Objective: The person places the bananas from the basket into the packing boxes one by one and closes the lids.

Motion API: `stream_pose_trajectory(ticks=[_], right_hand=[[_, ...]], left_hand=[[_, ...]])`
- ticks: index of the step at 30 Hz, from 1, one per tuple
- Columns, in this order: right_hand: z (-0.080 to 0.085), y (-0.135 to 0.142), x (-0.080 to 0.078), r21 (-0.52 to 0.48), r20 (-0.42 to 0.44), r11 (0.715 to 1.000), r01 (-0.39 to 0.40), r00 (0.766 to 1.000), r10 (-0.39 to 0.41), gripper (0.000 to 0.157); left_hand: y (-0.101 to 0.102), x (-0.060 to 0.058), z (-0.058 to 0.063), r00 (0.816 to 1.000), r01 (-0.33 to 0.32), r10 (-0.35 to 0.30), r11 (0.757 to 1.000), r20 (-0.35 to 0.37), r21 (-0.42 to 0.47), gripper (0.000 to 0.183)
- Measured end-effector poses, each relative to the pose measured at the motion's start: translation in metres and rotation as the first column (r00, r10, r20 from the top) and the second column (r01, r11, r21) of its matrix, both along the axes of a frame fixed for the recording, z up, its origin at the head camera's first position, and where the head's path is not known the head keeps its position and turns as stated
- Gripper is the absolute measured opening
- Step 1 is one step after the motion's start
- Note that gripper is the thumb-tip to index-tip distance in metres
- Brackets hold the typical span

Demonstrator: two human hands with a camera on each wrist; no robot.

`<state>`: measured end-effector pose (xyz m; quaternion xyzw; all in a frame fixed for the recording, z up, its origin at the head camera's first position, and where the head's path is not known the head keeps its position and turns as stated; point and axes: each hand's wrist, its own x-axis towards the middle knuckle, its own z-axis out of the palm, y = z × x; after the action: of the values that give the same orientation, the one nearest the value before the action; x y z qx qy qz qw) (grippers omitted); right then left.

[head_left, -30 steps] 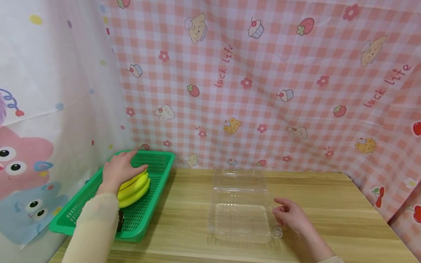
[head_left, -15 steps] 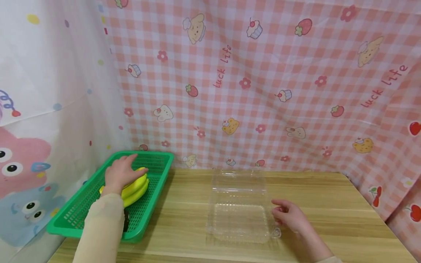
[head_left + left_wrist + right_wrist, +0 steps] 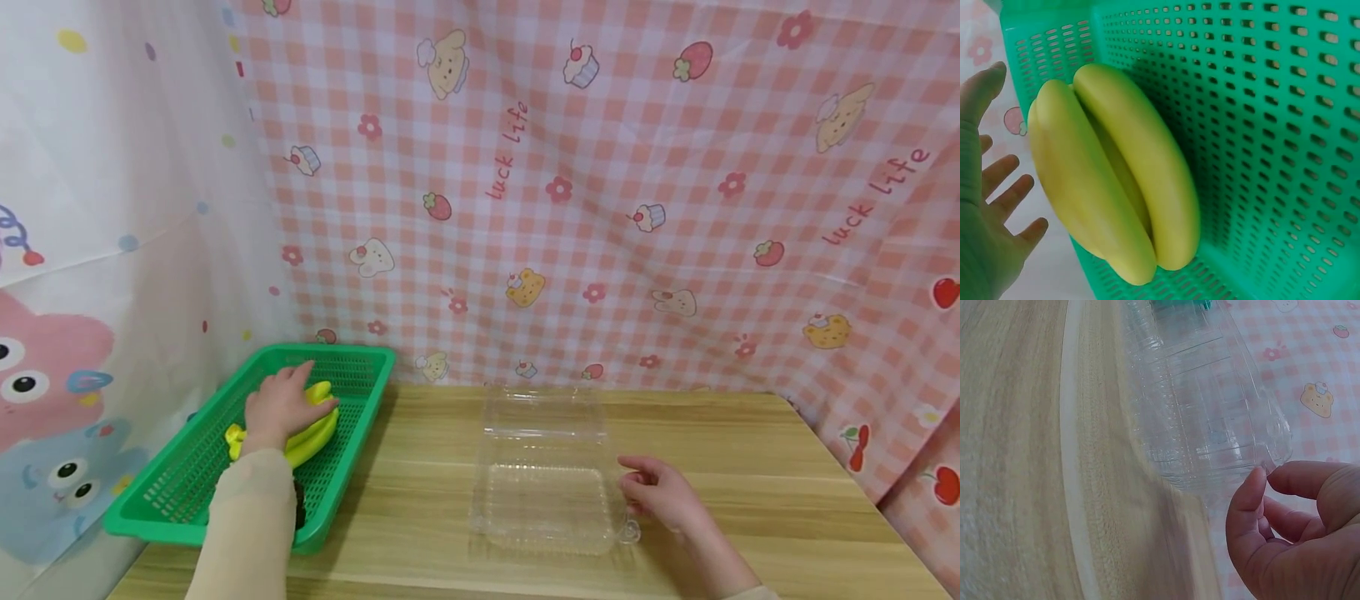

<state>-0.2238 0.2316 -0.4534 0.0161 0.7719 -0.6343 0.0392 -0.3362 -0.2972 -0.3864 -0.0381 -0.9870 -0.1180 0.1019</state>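
Presently, banana bunch: we find the yellow banana bunch (image 3: 1154, 162) lying inside the green perforated plastic basket (image 3: 150, 527).
Left hand: the left hand (image 3: 279, 408) is over the basket, just beside the bananas; its fingers are spread apart, and we see no finger closed around the fruit.
Right hand: the right hand (image 3: 663, 492) is well to the right of the basket; thumb and forefinger are together and, as we judge, pinch the rim of the clear plastic clamshell container (image 3: 547, 508).
Clamshell: it lies open on the wooden table (image 3: 420, 517), to the right of the basket.
Dark thing: in the basket, next to the left sleeve (image 3: 247, 533), a dark thing (image 3: 301, 504) shows only partly; we cannot tell what it is.
Risk at bananas: we think the bunch could turn or slip, because it is smooth and a hold on one outer fruit would be poor.
Risk at sleeve: it could rub on the basket's near rim and drag the basket.
Risk at clamshell: such thin plastic could slide if the pinch pulls.
Change: compared with one second earlier, the left hand is slightly further toward the basket's right side, and the stem end (image 3: 236, 435) now shows; the right hand and clamshell stay practically the same.
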Motion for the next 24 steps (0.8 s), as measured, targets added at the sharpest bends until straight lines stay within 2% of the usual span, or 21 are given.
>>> stream_pose_trajectory(ticks=[6, 24], right_hand=[[0.001, -0.001, 0.0, 0.008, 0.006, 1.0, 0.012, 1.0, -0.012, 0.047], [0.0, -0.001, 0.001, 0.014, 0.009, 1.0, 0.02, 1.0, -0.02, 0.046]], left_hand=[[0.002, 0.0, -0.004, 1.0, 0.008, -0.008, 1.0, 0.02, -0.006, 0.094], [-0.002, 0.001, -0.012, 0.993, 0.013, -0.015, 1.0, 0.118, 0.014, 0.084]])
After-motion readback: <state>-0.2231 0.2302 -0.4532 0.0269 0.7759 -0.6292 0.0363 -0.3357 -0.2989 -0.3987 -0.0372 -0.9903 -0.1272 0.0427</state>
